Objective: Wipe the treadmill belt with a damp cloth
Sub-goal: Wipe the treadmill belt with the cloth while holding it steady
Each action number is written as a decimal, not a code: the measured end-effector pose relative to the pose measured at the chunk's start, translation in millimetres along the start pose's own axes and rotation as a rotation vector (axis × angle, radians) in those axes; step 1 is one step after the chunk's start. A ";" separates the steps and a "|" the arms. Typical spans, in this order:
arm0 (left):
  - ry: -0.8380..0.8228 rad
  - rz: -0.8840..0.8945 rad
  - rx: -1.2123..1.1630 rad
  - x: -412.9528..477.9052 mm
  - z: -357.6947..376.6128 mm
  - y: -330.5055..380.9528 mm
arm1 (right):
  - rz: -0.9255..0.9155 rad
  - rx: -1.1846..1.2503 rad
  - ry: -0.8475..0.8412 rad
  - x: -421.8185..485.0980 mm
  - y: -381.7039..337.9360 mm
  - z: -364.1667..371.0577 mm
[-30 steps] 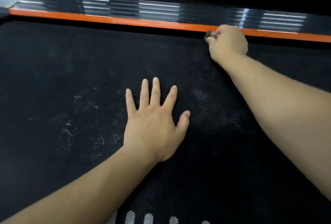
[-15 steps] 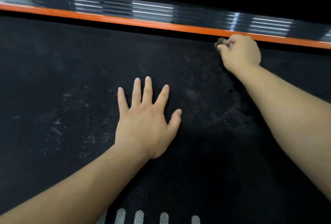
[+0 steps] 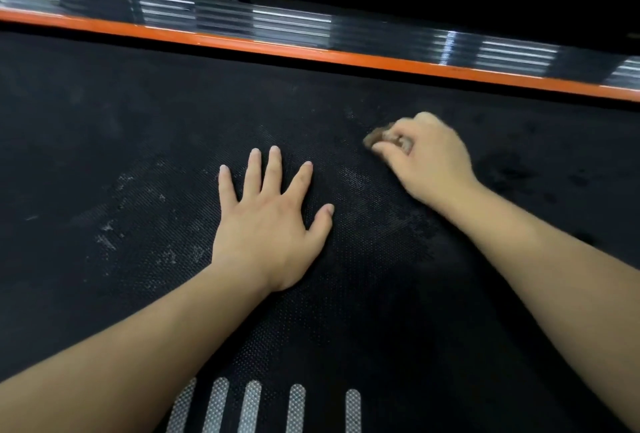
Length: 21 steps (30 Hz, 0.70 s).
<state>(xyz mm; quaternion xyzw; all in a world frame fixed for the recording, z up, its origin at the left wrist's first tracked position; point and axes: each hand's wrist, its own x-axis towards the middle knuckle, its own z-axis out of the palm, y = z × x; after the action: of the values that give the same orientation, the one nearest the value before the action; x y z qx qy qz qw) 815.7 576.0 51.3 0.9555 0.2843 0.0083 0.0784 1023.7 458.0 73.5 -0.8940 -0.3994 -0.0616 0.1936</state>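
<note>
Cloth (image 3: pixel 374 137) pinched in curled fingers (image 3: pixel 384 147) of right hand (image 3: pixel 433 164) on belt (image 3: pixel 138 127); left hand (image 3: pixel 273 224) spread flat.

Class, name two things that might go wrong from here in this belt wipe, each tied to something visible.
The small brownish bunched cloth in the right hand covers little, so the whitish smears on the black textured treadmill belt may be missed. The flat left hand hides a patch, and the belt might slip under it.

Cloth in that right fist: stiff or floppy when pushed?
Probably floppy: the cloth is bunched small inside the right hand. Likely light, since it almost vanishes in that grip. It may drag, not slide, on the textured belt.
</note>
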 end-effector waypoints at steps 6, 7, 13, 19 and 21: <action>0.004 -0.002 0.007 0.0 1.6 -1.2 | -0.110 0.089 -0.058 -48.7 -30.6 1.9; 0.006 -0.002 0.006 0.2 1.9 -1.5 | -0.135 0.086 -0.088 -52.9 -28.7 -3.0; 0.017 0.005 -0.004 -0.7 1.5 -1.9 | 0.015 -0.002 0.059 -78.5 -23.8 -10.8; -0.002 -0.004 -0.010 -0.2 -0.1 -1.4 | 0.158 0.006 0.064 -83.6 -7.9 -24.7; 0.003 -0.005 -0.012 -0.2 0.7 -1.1 | 0.041 0.007 0.087 -105.4 -26.6 -20.0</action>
<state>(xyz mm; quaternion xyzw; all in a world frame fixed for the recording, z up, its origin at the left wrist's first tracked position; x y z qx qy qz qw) 815.0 576.7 50.5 0.9543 0.2866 0.0112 0.0839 934.0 393.5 71.9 -0.8977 -0.3725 -0.0952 0.2150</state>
